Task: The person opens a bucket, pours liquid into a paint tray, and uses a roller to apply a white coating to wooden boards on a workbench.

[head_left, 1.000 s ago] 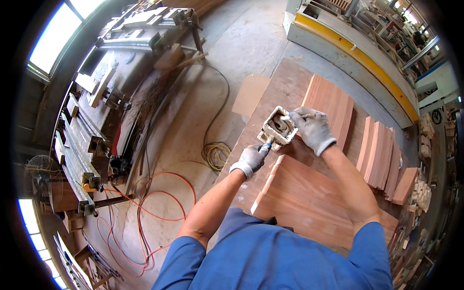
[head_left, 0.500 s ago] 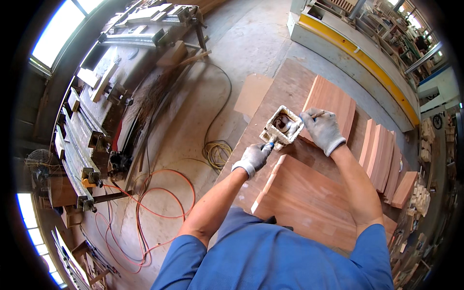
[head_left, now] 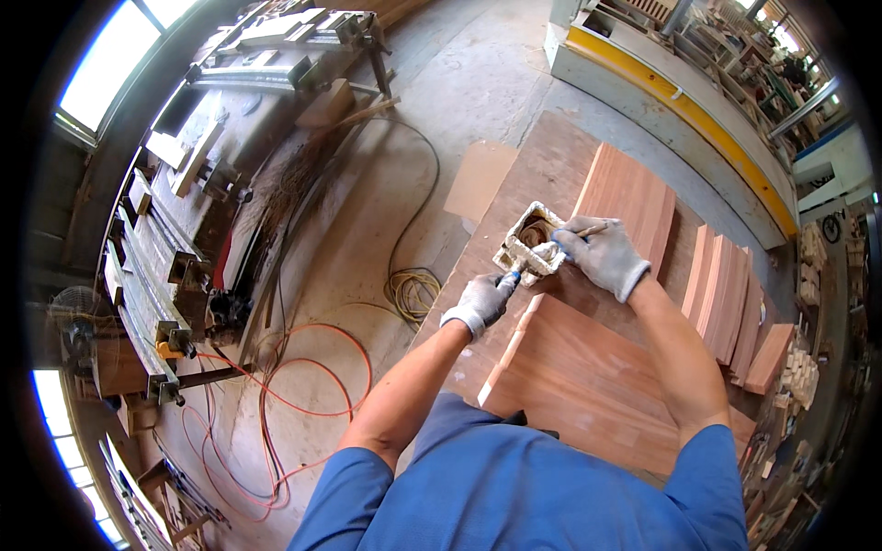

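A square open container (head_left: 514,241), its walls crusted with cream-coloured glue and brown inside, is held above the board. My left hand (head_left: 481,301), in a grey glove, is closed round a short handle (head_left: 506,281) at the container's near side. My right hand (head_left: 606,255), also gloved, pinches a thin stick with a pale wooden handle (head_left: 593,228). Its lower end is at the container's right side, partly hidden by my fingers, so its kind cannot be told. Reddish wood strips lie beneath: a far stack (head_left: 629,202) and a near panel (head_left: 579,358).
The strips rest on a brown board (head_left: 542,161). More wood strips (head_left: 726,294) lie at the right. A clamp bench (head_left: 165,266) stands left. An orange hose (head_left: 317,340) and a coiled cable (head_left: 412,292) lie on the floor. A yellow-striped machine (head_left: 680,101) stands far right.
My right hand has moved a little left and down, bringing the stick closer over the container. My left hand and the container have hardly moved.
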`<state>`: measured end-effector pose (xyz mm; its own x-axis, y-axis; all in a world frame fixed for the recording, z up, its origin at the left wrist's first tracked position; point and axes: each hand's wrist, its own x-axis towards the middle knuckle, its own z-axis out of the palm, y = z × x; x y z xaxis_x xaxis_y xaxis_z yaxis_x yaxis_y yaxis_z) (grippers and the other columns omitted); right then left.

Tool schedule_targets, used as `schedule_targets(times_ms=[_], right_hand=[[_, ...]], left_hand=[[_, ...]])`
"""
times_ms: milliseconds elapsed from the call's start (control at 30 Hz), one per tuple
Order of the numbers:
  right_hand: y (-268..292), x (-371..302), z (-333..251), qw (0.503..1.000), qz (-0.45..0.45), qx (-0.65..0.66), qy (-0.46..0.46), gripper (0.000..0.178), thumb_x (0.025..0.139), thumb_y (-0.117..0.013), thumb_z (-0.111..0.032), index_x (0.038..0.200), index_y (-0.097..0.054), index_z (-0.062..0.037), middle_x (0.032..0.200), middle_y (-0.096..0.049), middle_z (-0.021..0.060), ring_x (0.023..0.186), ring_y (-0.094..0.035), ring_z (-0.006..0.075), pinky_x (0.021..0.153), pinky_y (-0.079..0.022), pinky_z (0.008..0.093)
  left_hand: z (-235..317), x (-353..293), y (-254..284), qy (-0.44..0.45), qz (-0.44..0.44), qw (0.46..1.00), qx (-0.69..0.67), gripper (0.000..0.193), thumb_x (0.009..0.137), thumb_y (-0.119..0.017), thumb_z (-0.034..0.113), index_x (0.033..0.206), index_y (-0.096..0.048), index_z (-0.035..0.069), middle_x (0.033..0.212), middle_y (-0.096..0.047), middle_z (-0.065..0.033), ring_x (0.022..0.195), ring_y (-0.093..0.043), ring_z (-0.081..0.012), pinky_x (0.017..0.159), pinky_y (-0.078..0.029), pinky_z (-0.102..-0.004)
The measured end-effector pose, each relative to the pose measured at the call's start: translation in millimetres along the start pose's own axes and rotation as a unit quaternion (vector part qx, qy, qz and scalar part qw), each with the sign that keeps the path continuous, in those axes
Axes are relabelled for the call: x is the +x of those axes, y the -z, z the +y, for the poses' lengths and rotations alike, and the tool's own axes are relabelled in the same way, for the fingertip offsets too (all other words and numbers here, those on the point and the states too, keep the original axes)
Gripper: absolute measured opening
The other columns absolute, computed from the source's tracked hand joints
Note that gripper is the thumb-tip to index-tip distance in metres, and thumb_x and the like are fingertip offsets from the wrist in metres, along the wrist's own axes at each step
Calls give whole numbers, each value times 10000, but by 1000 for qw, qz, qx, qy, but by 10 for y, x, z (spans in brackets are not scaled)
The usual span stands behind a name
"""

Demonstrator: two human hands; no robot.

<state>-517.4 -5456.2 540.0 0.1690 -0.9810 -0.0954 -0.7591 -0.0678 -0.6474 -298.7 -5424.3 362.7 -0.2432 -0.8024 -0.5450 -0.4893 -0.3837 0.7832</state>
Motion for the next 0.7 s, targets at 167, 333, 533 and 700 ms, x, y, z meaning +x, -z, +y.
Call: schedule_targets(times_ms=[167,333,533,700], right_hand=[[-30,11,83,993,96,15,69,226,987,-711,-223,1002,-762,-4,808,-729,123,719,-661,154,698,-550,328],[44,-59,152,999,-28,34,-27,202,986,-711,-211,984,-768,-17,841,-758,93,772,-681,139,714,-554,333],[-36,-26,115,997,20,73,26,228,983,-683,-243,970,-770,-33,876,-766,138,790,-728,223,729,-562,362],[110,51,224,999,29,-16,7,217,976,-709,-233,991,-770,-26,851,-753,145,777,-712,213,743,-556,360]], left_hand=[[104,-48,34,9,-4,1000,3,562,1024,-598,566,1010,-730,20,652,-610,-76,543,-561,-167,543,-471,-375],[-35,19,-32,-17,11,1000,6,563,1023,-599,569,1001,-731,22,641,-601,-76,538,-558,-166,540,-468,-373],[48,-13,31,1,0,1000,2,562,1023,-598,573,993,-730,27,640,-599,-69,531,-545,-162,535,-462,-371],[38,-5,6,7,0,1000,6,560,1021,-602,575,994,-731,31,634,-593,-61,529,-539,-154,527,-455,-367]])
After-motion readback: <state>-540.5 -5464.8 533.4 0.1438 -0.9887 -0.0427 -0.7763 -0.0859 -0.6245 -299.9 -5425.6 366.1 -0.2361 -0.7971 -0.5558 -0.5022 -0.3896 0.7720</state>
